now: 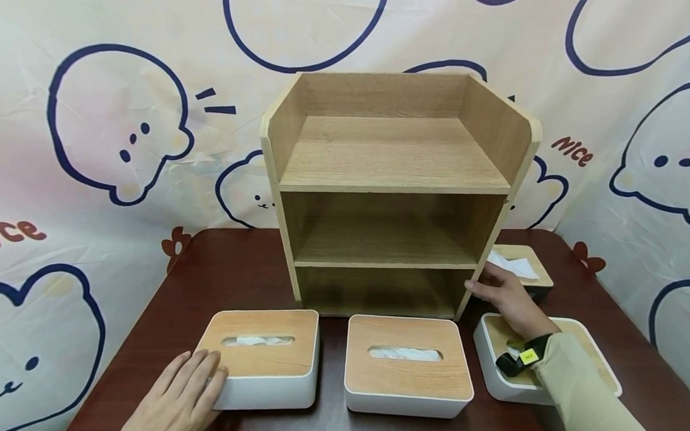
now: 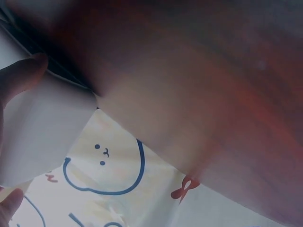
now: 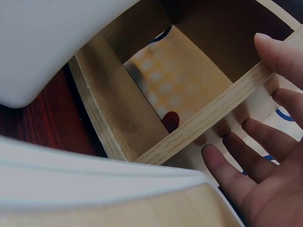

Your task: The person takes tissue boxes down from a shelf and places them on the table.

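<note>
A wooden shelf unit [image 1: 400,152] with an open top level and two compartments below stands upright on the table. My right hand [image 1: 507,298] grips its right side panel near the bottom. In the right wrist view, the thumb lies over the panel's front edge [image 3: 203,120] and the fingers spread along its outer face. My left hand [image 1: 182,396] rests on the near left corner of a white tissue box [image 1: 264,357] with a wooden lid, its fingers extended. The left wrist view shows the thumb [image 2: 28,73] against the box's white wall.
A second white tissue box [image 1: 407,393] sits in front of the shelf. Another white tissue box [image 1: 588,346] lies under my right forearm. Behind it stands a dark-sided tissue box [image 1: 523,262] with tissue sticking out. A patterned cloth [image 1: 121,251] hangs behind the dark red table [image 1: 231,265].
</note>
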The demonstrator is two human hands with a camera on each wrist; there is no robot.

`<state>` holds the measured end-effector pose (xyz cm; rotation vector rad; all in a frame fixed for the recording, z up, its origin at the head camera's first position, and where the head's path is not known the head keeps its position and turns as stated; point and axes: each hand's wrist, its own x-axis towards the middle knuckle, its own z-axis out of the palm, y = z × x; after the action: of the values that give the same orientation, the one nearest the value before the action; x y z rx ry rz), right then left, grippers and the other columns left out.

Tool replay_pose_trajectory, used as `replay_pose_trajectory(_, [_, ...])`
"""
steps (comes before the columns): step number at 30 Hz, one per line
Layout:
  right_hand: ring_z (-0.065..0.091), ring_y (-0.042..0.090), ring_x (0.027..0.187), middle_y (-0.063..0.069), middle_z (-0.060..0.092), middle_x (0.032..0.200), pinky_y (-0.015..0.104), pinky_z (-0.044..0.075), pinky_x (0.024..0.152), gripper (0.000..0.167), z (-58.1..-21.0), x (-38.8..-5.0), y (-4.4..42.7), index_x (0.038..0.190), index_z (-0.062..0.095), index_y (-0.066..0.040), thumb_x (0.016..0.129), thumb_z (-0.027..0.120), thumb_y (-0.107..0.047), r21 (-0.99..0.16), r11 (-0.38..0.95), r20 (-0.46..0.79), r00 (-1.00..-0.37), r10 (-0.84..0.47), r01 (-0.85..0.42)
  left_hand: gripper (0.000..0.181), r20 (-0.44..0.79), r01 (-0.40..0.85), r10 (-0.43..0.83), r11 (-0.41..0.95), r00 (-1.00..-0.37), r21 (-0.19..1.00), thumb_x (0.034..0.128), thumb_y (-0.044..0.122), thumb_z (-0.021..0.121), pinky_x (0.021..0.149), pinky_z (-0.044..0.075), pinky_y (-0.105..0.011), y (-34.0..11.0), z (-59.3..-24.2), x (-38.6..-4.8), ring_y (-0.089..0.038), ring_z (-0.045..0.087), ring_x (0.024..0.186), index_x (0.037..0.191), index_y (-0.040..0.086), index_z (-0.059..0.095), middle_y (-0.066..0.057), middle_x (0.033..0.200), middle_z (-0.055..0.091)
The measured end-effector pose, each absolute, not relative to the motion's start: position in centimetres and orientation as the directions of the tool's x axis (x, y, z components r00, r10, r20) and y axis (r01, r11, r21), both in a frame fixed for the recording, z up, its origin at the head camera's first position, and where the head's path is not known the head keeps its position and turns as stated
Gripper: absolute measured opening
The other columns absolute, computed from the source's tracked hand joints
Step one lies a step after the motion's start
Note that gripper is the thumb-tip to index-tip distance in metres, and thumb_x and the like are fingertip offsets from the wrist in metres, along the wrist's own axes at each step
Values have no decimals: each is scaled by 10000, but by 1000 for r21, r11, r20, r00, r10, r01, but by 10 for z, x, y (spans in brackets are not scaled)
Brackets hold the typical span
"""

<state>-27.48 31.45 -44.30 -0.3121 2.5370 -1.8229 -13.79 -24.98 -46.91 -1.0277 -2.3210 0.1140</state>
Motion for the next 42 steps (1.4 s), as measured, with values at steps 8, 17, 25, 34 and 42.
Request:
replay_pose_trajectory(8, [563,203,1149,233,491,1385,233,481,868,667,-446,-276,314,1495,367,-42,940,677,-243,-937,305,125,-979,-160,-170,635,486,662,707,687,-514,-299,1057,439,59,1150,91,-424,-254,-470,-136,-415,516,1075,1197,-7,490,-274,1227,527])
replay_pose_trajectory(17, [535,213,1183,205,479,1405,231,473,873,692,-446,-277,313,1500,365,-53,932,685,-284,-934,310,132,-978,-159,-176,616,446,662,718,684,-534,-308,1049,441,41,1161,-13,-381,-255,-470,-134,-406,533,1085,1196,31,476,-256,1284,524])
replay_pose_trajectory(25, [530,218,1192,196,470,1415,236,474,878,697,-443,-276,313,1508,351,-61,935,680,-285,-933,311,135,-976,-168,-183,561,372,659,741,669,-559,-343,1053,344,-15,1152,-60,-385,-256,-468,-132,-374,530,1091,1249,107,453,-233,1305,511])
replay_pose_trajectory(34, [527,239,1200,172,481,1413,234,472,878,700,-439,-278,313,1512,353,-80,932,683,-293,-932,311,139,-976,-166,-185,491,390,671,759,647,-521,-362,1058,272,10,1140,109,-404,-257,-468,-132,-366,538,1049,1256,145,441,-227,1233,526])
replay_pose_trajectory(42, [486,320,1243,167,470,1425,346,441,946,688,-442,-275,315,1517,347,-96,942,668,-296,-924,345,112,-979,-169,-165,531,442,672,745,655,-500,-344,1055,435,101,1073,253,-433,-254,-474,-132,-365,546,1021,1196,111,498,-223,1191,549])
